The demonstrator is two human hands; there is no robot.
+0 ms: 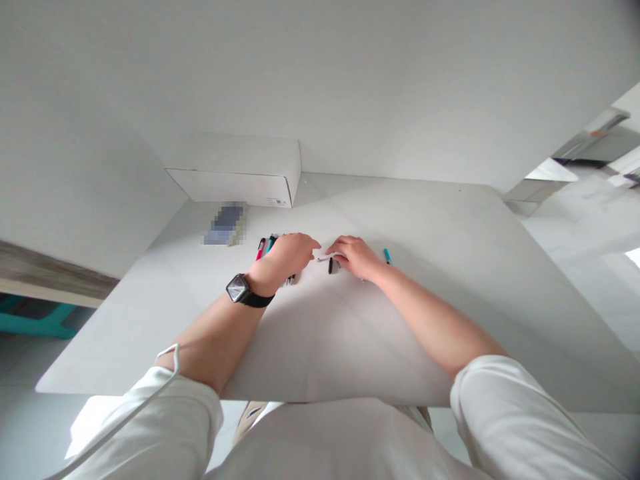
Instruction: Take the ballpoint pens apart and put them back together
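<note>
On the table, my right hand (354, 257) is closed around a thin white pen (327, 256), whose end sticks out to the left. A short black piece (331, 266), like a pen cap, lies just below that pen. My left hand (296, 251) is close to the pen's tip, with index finger stretched out and nothing visible in it. Beside and partly under the left hand are a red pen (261, 249), a teal pen (271, 243) and some dark pens (291, 280). Another teal pen (387, 256) lies to the right, partly hidden by my right wrist.
A white box (230, 187) stands at the back left of the white table (330, 347), against the wall. In front of it lies a blurred-out flat item (225, 224). My left wrist wears a black watch (238, 288). A teal stool-like frame (37, 321) is below at left.
</note>
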